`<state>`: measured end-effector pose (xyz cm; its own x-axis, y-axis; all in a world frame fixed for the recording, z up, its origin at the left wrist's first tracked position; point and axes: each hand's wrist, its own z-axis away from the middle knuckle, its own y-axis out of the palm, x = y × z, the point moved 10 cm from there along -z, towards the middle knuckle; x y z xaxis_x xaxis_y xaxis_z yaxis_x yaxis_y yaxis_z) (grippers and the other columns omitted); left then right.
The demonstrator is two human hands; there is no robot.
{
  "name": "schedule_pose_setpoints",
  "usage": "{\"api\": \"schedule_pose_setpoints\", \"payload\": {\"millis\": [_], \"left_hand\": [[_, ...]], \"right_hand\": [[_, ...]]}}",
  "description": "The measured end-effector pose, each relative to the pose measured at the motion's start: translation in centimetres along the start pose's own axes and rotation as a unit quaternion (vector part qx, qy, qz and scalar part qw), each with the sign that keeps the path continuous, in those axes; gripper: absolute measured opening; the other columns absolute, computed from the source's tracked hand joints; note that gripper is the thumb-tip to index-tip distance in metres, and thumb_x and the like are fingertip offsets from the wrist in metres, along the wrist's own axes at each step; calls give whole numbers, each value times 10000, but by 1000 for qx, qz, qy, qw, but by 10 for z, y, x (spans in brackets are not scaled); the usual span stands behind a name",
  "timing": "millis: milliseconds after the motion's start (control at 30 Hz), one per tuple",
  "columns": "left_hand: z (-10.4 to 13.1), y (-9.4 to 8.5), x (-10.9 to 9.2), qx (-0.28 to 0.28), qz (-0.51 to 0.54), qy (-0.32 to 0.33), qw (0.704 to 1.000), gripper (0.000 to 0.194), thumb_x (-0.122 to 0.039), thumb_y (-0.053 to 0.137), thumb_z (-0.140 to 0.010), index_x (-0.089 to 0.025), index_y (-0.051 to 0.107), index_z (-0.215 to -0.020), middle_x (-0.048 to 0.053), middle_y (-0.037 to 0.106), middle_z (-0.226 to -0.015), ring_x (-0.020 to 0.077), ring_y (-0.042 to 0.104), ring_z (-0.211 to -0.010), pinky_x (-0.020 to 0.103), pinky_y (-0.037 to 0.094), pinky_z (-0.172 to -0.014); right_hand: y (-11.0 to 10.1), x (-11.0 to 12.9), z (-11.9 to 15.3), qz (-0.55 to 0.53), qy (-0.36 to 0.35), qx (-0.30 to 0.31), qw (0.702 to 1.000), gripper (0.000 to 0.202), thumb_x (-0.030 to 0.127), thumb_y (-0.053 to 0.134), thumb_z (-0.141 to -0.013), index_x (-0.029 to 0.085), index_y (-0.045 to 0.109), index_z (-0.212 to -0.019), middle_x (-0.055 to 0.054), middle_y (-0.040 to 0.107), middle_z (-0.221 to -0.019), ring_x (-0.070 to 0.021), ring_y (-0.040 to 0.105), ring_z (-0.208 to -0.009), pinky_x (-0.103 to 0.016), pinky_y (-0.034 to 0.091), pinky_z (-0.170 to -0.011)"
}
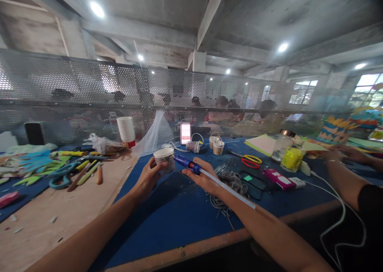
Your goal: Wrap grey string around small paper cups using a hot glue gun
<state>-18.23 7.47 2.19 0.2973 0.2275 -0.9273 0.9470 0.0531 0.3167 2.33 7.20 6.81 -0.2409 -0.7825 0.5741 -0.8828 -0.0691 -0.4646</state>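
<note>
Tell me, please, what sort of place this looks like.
Probably a craft workshop: the right hand holds a glue gun, red-and-yellow scissors lie near tangled gray cord, and people show beyond the perforated screen.

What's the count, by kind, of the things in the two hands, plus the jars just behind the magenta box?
Small cup, in the left hand: 1
Glue gun, in the right hand: 1
Jars, a clear jar and a yellow jar: 2
Total: 4
</note>
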Motion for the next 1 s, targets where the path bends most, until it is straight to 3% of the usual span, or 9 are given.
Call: {"api": "schedule_pose_setpoints", "payload": {"millis": [233,633,1000], "left_hand": [[0,1,2,11,10,0,1000,585,-341,863,-728,-195,690,-1266,113,737,-1278,322,701,-1183,427,578,-977],[0,4,4,24,32,-12,999,537,-351,860,-734,-203,701,-1225,107,748,-1262,311,705,-1165,445,562,-1007],[0,8,2,34,29,-12,999,488,-386,835,-737,-200,734,-1177,85,777,-1185,311,724,-1122,481,555,-1029]], "right_hand": [[-1,1,-1,-3,7,-5,1000,478,597,676,-931,213,488,-717,25,499,-751,-120,459,-666,-252,381,-619],[-2,-3,0,-22,19,-8,1000,442,541,706,-916,212,490,-716,28,498,-748,-123,479,-687,-244,395,-632],[-5,-2,-2,-64,51,-15,997,426,585,725,-881,214,554,-760,26,530,-731,-139,494,-706,-252,438,-634]]}}
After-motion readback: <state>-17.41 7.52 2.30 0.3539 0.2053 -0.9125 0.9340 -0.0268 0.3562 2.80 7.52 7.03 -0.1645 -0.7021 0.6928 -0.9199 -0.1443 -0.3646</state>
